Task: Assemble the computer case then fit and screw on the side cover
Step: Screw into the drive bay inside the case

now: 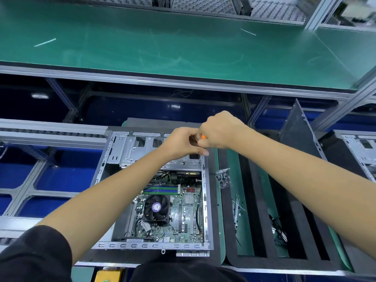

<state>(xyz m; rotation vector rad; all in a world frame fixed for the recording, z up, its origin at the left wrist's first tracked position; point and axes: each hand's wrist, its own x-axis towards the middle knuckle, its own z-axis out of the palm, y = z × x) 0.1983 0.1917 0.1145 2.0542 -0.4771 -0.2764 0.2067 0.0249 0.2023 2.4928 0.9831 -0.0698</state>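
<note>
An open computer case (pixel 114 151) lies flat in front of me, its motherboard (pixel 189 212) and black CPU fan (pixel 155 208) exposed. At the case's far right corner, over the silver drive cage (pixel 130 149), both hands meet. My right hand (pixel 221 131) grips an orange-handled screwdriver (pixel 203 136) held upright, its shaft pointing down at the cage. My left hand (pixel 181 143) pinches the shaft just below the handle. The grey side cover (pixel 297 129) stands tilted on edge to the right.
A bag of screws (pixel 223 178) and loose cable ties (pixel 238 208) lie on the black slotted tray (pixel 256 200) right of the case. Another open case (pixel 364 151) sits at the far right. A green shelf (pixel 183 49) runs across above.
</note>
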